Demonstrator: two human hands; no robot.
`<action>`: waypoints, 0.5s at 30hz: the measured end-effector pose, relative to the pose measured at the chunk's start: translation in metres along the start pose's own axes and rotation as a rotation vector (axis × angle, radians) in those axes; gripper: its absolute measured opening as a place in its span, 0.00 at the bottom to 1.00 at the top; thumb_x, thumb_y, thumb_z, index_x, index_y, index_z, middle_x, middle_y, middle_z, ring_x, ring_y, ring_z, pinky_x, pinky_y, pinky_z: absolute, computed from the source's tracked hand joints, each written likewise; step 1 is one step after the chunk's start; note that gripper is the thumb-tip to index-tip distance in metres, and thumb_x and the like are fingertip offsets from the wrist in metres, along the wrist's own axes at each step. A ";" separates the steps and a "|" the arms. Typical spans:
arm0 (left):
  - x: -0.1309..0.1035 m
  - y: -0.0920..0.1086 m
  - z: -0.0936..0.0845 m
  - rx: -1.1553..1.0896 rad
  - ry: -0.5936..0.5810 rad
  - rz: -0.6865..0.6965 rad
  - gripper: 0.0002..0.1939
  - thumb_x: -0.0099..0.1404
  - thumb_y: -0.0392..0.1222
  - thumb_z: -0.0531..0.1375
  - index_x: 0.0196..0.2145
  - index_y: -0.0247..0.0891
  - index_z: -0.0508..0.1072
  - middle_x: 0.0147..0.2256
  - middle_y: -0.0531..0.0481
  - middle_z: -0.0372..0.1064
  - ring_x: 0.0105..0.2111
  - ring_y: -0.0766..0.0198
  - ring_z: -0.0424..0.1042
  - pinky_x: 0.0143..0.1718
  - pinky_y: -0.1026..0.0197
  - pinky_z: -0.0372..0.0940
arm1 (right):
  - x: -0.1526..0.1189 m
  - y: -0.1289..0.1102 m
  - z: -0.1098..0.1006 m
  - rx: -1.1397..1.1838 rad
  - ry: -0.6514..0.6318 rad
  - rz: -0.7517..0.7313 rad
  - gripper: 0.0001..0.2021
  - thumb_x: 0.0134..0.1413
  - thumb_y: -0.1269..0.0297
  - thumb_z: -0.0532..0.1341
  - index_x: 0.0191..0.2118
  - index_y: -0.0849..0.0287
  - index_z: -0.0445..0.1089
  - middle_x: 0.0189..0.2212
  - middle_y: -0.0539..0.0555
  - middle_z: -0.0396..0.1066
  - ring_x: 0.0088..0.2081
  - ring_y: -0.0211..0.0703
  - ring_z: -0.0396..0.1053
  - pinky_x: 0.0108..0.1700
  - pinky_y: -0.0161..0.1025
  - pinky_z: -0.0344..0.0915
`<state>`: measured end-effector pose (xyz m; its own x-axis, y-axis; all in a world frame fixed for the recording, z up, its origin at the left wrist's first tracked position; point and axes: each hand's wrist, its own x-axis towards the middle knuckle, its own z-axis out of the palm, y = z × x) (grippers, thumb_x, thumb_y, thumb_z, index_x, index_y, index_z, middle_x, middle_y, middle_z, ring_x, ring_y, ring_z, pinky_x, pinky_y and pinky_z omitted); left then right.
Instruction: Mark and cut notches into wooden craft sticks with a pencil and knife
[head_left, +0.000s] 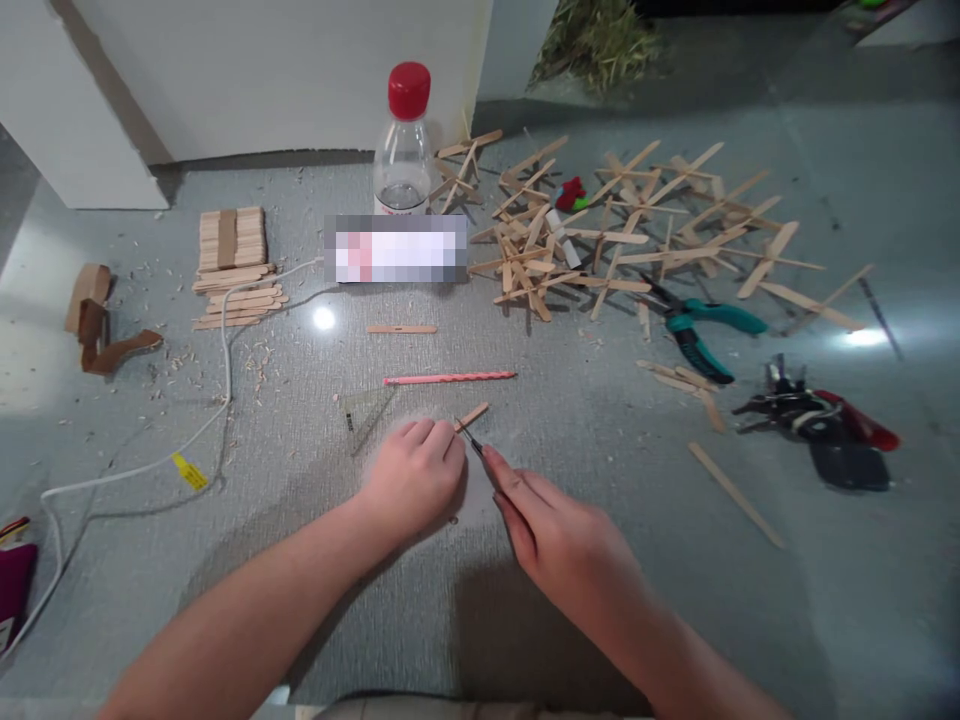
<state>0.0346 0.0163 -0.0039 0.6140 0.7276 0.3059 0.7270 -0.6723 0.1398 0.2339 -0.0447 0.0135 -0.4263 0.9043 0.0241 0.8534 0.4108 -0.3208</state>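
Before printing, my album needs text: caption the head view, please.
Left hand steadying a wooden stick, right hand holding a slim tool at it, pink pencil beyond.

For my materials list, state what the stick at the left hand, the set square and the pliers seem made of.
Stick: probably bare wood, pale tan and matt. Set square: likely smooth clear plastic; the grey surface shows through. Pliers: teal handles look like plastic or rubber; the dark jaws are presumably metal, finish unclear.

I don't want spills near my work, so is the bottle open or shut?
Shut: the bottle stands upright with its red cap on the neck; how tightly it's screwed, I can't tell.
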 end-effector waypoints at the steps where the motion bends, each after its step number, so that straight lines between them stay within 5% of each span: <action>1: 0.000 0.000 0.000 0.000 0.000 -0.005 0.12 0.67 0.28 0.54 0.26 0.37 0.65 0.27 0.49 0.64 0.26 0.61 0.62 0.26 0.58 0.57 | 0.001 0.001 0.000 0.008 -0.001 0.003 0.29 0.69 0.70 0.51 0.72 0.54 0.51 0.39 0.58 0.78 0.31 0.41 0.75 0.34 0.34 0.72; 15: 0.002 0.002 -0.005 0.045 0.028 -0.032 0.12 0.64 0.26 0.54 0.24 0.37 0.65 0.24 0.49 0.62 0.25 0.62 0.61 0.26 0.59 0.56 | -0.004 0.000 0.002 -0.038 0.059 -0.063 0.25 0.72 0.68 0.48 0.72 0.62 0.51 0.32 0.53 0.73 0.24 0.36 0.68 0.27 0.34 0.64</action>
<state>0.0362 0.0155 0.0015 0.5815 0.7444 0.3283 0.7599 -0.6411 0.1075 0.2349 -0.0490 0.0113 -0.4621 0.8812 0.0993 0.8367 0.4704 -0.2807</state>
